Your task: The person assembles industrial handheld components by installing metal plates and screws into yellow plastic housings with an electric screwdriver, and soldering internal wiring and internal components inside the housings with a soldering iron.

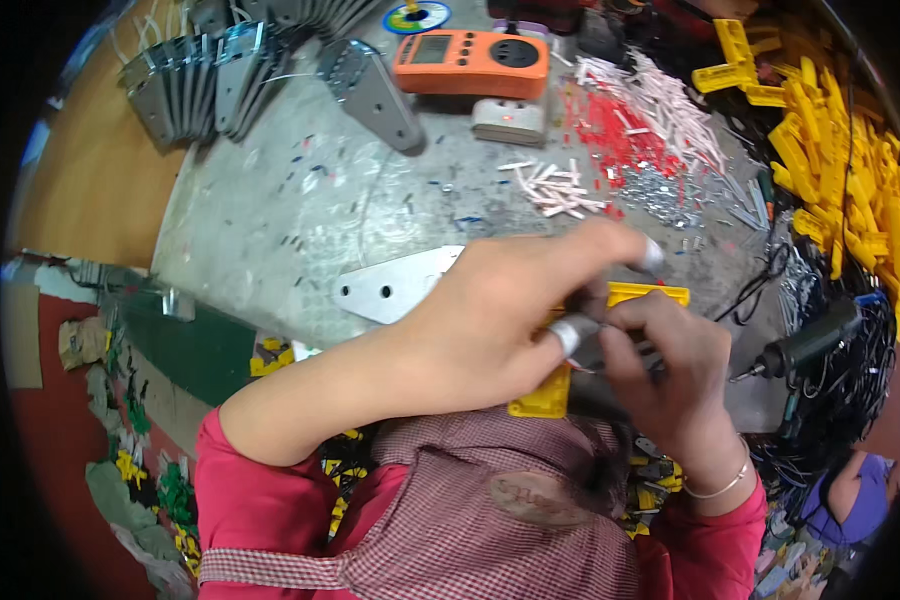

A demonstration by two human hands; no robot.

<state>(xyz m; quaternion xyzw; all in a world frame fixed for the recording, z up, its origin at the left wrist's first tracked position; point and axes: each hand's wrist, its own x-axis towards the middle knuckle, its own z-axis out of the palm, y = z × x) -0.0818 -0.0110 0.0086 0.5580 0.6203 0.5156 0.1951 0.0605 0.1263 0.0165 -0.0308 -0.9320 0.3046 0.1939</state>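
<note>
Left hand (pixel 510 310) closed over a yellow plastic part (pixel 646 294), thumb and forefinger wearing grey finger guards, forefinger stretched past the part's far edge. Right hand (pixel 670 365) gripping the same part from the near side, fingers curled around something dark at its middle; too hidden to identify. Part held just above the bench (pixel 300 200), directly in front of the chest; its lower yellow end shows between the wrists. Judged step: fitting or pressing a small piece into the yellow part, mid-assembly. Next move would call for steady two-handed pinch pressure and keeping the part level. A flat metal plate (pixel 390 285) lies under the left hand. To the right, a powered driver (pixel 805 345) rests near. Farther: yellow parts heap (pixel 850 170), white and red bits (pixel 630 120), orange meter (pixel 470 62), stacked metal brackets (pixel 210 85).
</note>
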